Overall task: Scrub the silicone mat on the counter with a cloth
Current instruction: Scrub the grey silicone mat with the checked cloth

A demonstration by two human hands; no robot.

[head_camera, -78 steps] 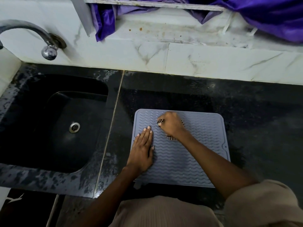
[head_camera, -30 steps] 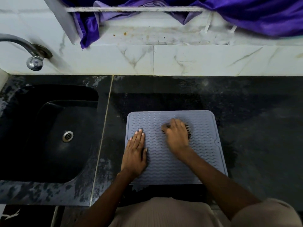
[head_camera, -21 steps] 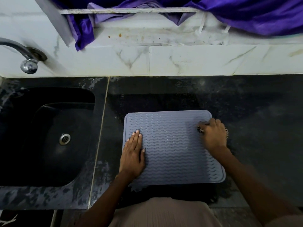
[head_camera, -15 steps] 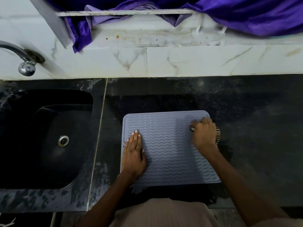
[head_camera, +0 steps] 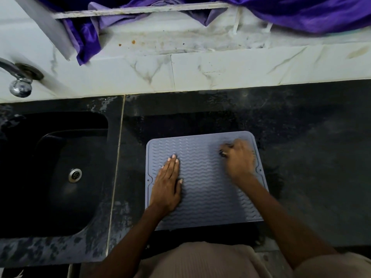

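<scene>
Grey wave-ribbed silicone mat [head_camera: 202, 189] laid flat on black surface [head_camera: 301, 137], under both hands. Left hand [head_camera: 167, 187] pressed flat, fingers straight, likely to stop mat sliding. Right hand [head_camera: 237, 157], blurred, curled round dark cloth [head_camera: 223, 153], mostly hidden, near mat's far right corner.

A black sink [head_camera: 60, 233] with a drain [head_camera: 74, 175], a chrome tap [head_camera: 19, 85], and purple fabric [head_camera: 301, 15].
</scene>
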